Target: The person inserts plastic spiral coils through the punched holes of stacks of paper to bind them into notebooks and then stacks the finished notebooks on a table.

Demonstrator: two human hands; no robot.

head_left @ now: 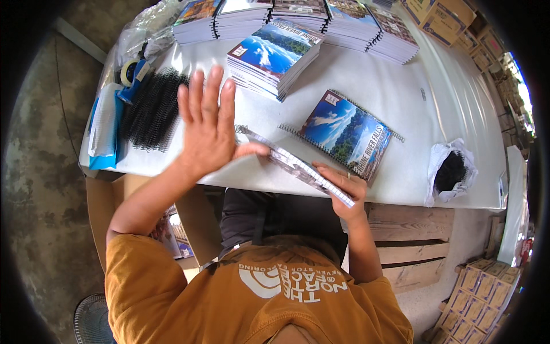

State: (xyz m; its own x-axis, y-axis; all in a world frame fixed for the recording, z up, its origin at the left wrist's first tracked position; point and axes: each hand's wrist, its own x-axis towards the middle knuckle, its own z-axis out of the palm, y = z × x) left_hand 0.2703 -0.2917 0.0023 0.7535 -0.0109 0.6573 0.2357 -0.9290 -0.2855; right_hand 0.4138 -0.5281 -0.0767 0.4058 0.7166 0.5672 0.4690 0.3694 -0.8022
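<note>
My right hand (346, 189) grips the lower right end of a notebook (303, 172), held tilted, its row of punched holes facing up. My left hand (209, 126) is raised with its fingers stretched out flat, and its thumb touches the notebook's upper left end. A short piece of dark wire coil (243, 131) shows at that end. Just beyond lies a blue-covered notebook (344, 129), with one spiral coil (369, 112) along its far edge and another (295, 133) along its near edge, both jutting past the cover.
A stack of notebooks (275, 51) stands further back, with more stacks (361, 28) behind it. At left lie a bundle of black coils (152, 112) and a blue tape dispenser (134, 77). A white bag of black coils (452, 172) sits at right. Cardboard boxes (481, 292) stand lower right.
</note>
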